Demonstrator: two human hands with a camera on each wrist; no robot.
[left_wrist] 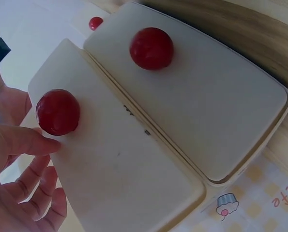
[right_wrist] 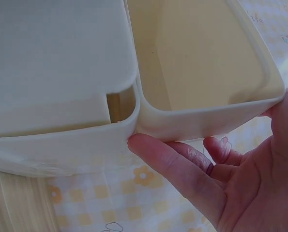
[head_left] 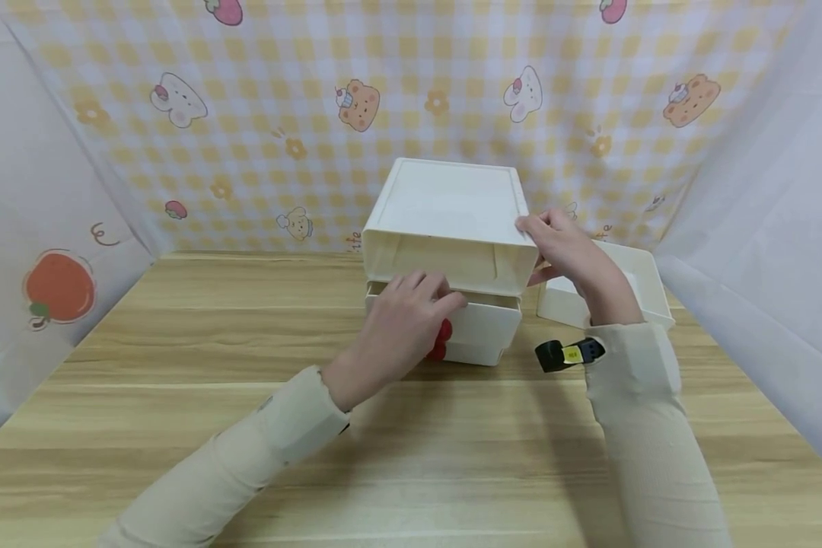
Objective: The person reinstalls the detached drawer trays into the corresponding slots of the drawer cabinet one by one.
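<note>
A white stacked drawer unit stands against the patterned backdrop. Its top casing (head_left: 448, 262) has an open front with a hollow inside. Below it, a drawer (left_wrist: 129, 159) with a red round knob (left_wrist: 58, 112) is pulled out slightly. My left hand (head_left: 407, 320) holds this drawer's upper edge, thumb over the front and fingertips at the inner side. Another drawer front (left_wrist: 202, 96) lies flush below. My right hand (head_left: 565, 247) grips the top casing's right side, thumb on its top. In the right wrist view the index finger (right_wrist: 168, 166) reaches the joint between the tiers.
A loose white drawer (head_left: 637, 278) rests on the wooden table (head_left: 246, 335), right of the unit and partly behind my right arm. A black wrist strap device (head_left: 568, 355) juts from the right sleeve. The checked backdrop (head_left: 246, 152) rises directly behind.
</note>
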